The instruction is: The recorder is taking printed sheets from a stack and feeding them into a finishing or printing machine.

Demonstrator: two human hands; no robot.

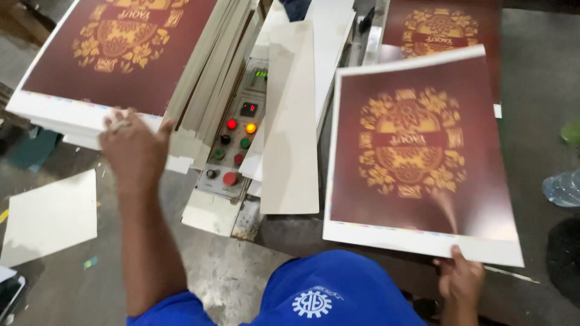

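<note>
Blue shirt cloth fills the bottom of the head view, and from it two bare arms reach out over a print-shop counter. Right hand [460,279] — fingers closed on the near edge of a loose sheet [421,158] — pinches it close to its near right corner, the thumb on top. That sheet is held tilted and lifted above the dark counter [534,72], its long axis running away from the person, its far edge overlapping another printed sheet [444,27] at the counter's far side. Glossy maroon with a gold floral emblem and a white margin, it looks thin and stiff enough to hold flat, with a sheen across its lower right.

Left hand [134,148] rests with fingers spread open on the near edge of a thick stack [115,54] of the same maroon prints at far left, gripping nothing — a ring shows on one finger. White edges of the pile fan out to its right.

Between the hands stands a grey control panel [232,145] with red, green and amber buttons, and a plain white board [291,121] lies beside it. A blank white sheet [51,217] sits on the concrete floor at left; a clear plastic bottle [562,187] lies by the counter's right edge.
</note>
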